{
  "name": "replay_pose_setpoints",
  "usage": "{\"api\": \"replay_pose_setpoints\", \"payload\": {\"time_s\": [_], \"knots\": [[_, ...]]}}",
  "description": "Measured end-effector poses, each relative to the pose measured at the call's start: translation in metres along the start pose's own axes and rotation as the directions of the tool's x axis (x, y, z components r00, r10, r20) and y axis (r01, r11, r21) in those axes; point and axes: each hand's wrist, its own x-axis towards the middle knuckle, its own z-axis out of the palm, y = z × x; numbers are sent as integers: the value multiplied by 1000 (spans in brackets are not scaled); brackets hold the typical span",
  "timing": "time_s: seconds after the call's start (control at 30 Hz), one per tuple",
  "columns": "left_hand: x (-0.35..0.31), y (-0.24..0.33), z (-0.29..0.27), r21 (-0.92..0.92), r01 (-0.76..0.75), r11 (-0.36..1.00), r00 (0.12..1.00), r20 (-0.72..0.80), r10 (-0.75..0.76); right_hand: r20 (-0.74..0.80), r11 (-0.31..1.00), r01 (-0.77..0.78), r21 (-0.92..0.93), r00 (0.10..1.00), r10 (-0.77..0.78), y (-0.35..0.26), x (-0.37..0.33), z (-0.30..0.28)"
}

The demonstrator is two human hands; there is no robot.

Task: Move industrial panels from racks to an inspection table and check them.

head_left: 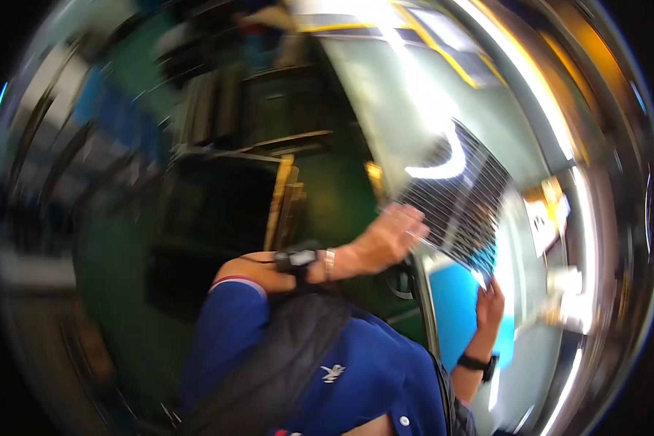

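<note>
A thin dark glossy panel [461, 192] with fine parallel lines hangs tilted over the pale worktop, a bright light glare across its upper part. At its left edge, my left hand [391, 238] is closed on the border, the fingers somewhat smeared by motion. My right hand [490, 305] grips the lower right corner, with the thumb side against the edge. Beneath the panel's lower end, a bright blue mat [454, 301] shows on the worktop. What exactly the panel is cannot be made out.
The pale worktop [356, 80] runs along my right side, with a yellow-framed board [450, 43] at its far end. Bright light strips line the right. To the left, a dark boxy rack [218, 225] stands on the green floor [109, 320]. Much is blurred.
</note>
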Motion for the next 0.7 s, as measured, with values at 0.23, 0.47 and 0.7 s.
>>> {"api": "replay_pose_setpoints", "payload": {"time_s": [0.23, 0.47, 0.7], "knots": [[62, 49, -69, -547, -17, 837, 931, 297, 213, -394, 806, 480, 346, 854, -339, -19, -190, -42], [148, 79, 65, -736, 676, 34, 737, 674, -58, -856, 943, 41, -332, 407, -319, -8, -206, -167], [106, 83, 174, -792, 593, 143, 805, 585, -99, -644, 996, 61, 64, 765, -6, 58, -222, -215]]}}
